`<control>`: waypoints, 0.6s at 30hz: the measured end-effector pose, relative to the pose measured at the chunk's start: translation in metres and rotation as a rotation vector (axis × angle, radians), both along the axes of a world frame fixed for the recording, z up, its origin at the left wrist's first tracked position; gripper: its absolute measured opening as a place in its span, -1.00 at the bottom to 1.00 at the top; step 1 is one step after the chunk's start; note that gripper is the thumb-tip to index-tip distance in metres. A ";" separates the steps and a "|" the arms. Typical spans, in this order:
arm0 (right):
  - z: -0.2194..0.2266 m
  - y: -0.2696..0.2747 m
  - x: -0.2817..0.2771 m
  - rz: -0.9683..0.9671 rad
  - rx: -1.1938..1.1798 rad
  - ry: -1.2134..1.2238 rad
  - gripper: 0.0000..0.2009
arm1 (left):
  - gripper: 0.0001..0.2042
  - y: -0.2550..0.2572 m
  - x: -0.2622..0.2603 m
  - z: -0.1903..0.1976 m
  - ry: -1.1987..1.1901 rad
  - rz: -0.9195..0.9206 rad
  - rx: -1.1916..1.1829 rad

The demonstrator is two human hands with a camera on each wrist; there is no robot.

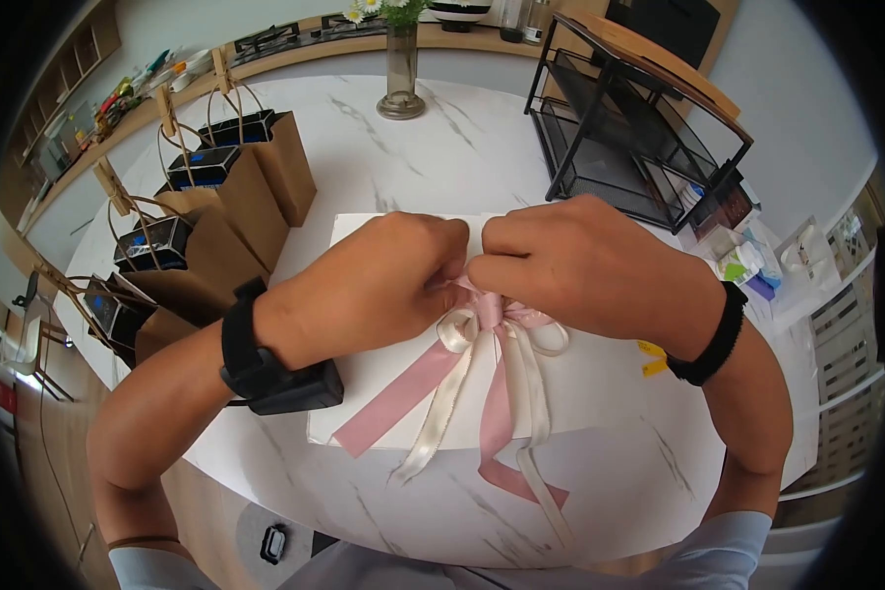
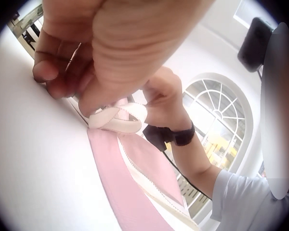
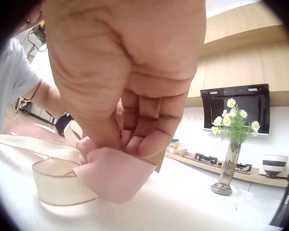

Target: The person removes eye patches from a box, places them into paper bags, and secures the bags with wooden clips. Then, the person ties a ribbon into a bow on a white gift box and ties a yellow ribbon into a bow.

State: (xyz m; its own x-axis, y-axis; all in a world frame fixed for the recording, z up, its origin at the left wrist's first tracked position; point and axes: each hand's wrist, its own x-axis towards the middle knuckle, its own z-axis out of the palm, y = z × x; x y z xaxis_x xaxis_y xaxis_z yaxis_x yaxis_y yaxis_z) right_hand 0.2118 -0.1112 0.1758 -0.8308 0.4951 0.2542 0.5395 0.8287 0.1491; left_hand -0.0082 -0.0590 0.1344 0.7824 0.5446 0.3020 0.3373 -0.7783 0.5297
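Observation:
A bow of pink and cream ribbon [image 1: 490, 313] lies on a flat white package [image 1: 580, 393], its long tails spreading toward the person. The left hand [image 1: 393, 280] pinches the bow at its upper left, fingers curled, close beside the cream loop [image 2: 127, 120]. From the other side, the right hand [image 1: 585, 270] grips the bow near its knot; in the right wrist view its thumb and fingers pinch a pink loop [image 3: 118, 175], with a wide cream loop [image 3: 62, 180] beside it. The knuckles of both hands nearly meet and hide the top of the bow.
Several brown paper bags [image 1: 290, 167] with clothespins on their handles stand along the left. A dark case [image 1: 305, 388] sits by the left wrist. At the back stands a glass vase [image 1: 401, 74] with daisies; a black mesh rack [image 1: 610, 138] is at the back right.

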 end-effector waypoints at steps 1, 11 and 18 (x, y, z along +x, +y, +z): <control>0.000 0.001 -0.001 0.023 -0.001 0.033 -0.92 | -0.90 0.000 0.002 -0.002 -0.078 -0.025 0.076; 0.004 -0.012 -0.006 0.021 0.007 -0.001 -0.93 | -0.91 0.007 -0.001 0.005 0.055 -0.045 -0.002; 0.003 -0.005 -0.013 0.065 -0.024 -0.010 -0.94 | -0.93 0.008 -0.002 0.004 0.038 -0.052 0.063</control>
